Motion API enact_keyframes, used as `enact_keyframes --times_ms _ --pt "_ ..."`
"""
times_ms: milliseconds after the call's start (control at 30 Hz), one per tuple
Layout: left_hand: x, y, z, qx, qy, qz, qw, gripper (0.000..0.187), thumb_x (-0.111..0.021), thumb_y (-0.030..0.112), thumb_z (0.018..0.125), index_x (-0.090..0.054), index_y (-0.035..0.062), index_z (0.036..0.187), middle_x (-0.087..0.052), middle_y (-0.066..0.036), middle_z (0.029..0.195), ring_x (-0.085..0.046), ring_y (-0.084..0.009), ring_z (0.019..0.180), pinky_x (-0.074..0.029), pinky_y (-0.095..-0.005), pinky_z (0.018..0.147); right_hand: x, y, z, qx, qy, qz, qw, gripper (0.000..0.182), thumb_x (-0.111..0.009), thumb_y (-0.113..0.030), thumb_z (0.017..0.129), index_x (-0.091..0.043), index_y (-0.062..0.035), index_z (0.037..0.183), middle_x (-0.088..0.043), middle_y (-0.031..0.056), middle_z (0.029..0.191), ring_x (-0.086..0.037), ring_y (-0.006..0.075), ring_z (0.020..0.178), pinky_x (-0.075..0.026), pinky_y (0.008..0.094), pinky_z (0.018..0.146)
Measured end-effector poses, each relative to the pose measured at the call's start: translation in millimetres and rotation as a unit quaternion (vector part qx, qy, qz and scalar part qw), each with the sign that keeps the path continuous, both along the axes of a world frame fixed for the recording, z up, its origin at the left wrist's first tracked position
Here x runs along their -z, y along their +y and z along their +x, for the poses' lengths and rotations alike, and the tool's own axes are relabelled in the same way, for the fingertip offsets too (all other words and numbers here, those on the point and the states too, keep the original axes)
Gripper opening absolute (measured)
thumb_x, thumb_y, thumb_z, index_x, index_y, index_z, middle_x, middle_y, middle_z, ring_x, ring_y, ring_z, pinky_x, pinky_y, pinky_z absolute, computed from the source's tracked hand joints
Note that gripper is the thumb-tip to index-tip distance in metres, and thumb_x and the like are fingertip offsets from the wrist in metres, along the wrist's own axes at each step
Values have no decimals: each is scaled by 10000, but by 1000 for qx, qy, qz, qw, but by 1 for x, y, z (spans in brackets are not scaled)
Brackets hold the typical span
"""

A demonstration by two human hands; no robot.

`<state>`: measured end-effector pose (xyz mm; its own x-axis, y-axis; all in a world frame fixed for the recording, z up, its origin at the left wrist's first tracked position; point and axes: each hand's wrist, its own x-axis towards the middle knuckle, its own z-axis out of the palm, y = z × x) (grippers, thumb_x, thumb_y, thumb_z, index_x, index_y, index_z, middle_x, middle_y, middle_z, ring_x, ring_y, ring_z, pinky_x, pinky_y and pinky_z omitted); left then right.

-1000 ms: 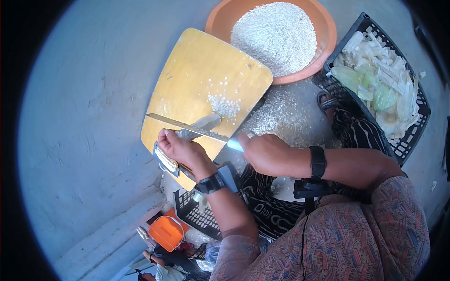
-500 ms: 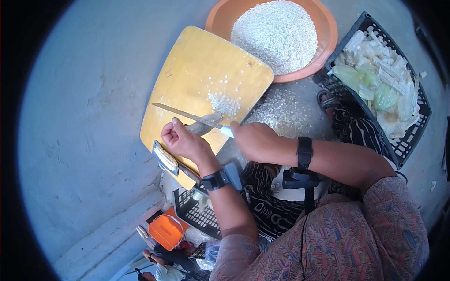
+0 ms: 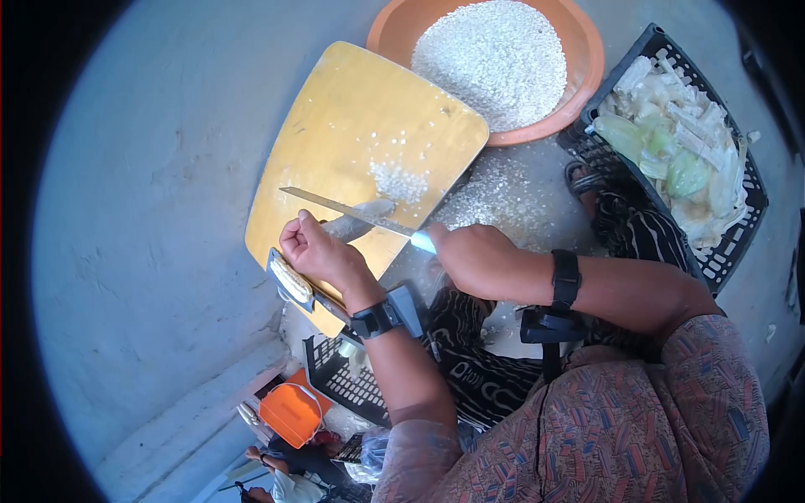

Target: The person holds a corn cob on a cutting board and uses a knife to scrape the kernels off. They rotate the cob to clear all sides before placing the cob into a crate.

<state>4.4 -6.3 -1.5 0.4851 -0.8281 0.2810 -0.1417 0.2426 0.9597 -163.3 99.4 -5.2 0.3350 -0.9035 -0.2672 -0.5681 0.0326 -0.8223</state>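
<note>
My right hand [image 3: 471, 256] is closed round the light blue handle of a knife [image 3: 348, 210]. Its long, thin blade reaches left across the yellow board [image 3: 373, 105], over a grey elongated piece with a rounded end [image 3: 369, 210] whose kind I cannot make out. Just below the blade, my left hand [image 3: 319, 251] has its fingers curled in, beside that grey piece; what they hold, if anything, is hidden. Loose white kernels [image 3: 398, 180] lie on the board near the blade. A pale corn cob [image 3: 291, 281] rests on a grey holder at the board's lower-left corner.
An orange-brown basin [image 3: 591, 54] full of white kernels stands beyond the board. To the right is a black crate [image 3: 750, 214] with husks and cobs. Another crate [image 3: 352, 386] and an orange bucket [image 3: 291, 415] are lower left, near another person [image 3: 293, 486]. Kernels litter the floor.
My right hand has drawn the knife a little to the right and down. My left hand has shifted slightly left, still curled.
</note>
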Motion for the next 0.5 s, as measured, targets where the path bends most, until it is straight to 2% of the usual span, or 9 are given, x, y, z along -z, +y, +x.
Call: enact_keyframes --times_ms 133,233,500 --pt "-2 4 -7 10 -23 18 1000 99 -575 74 837 -485 54 801 -481 -11 708 -457 -84 625 -380 -217 564 5 -11 10 6 10 -22 1000 290 -588 -61 719 -464 60 951 -599 221 696 -612 380 682 -480 436 595" --pt "-2 3 -8 -9 10 7 1000 115 -586 19 822 -478 49 797 -456 30 669 -402 -40 573 -319 -179 519 10 -17 16 30 -4 -26 999 329 -611 -29 677 -463 64 956 -602 213 701 -614 377 682 -481 436 593" --pt "-1 5 -11 31 26 4 999 123 -584 3 820 -474 50 796 -458 25 662 -404 -41 563 -324 -183 509 14 -34 26 32 2 -50 998 217 -452 -17 784 -461 72 982 -598 211 687 -624 352 649 -480 429 551"
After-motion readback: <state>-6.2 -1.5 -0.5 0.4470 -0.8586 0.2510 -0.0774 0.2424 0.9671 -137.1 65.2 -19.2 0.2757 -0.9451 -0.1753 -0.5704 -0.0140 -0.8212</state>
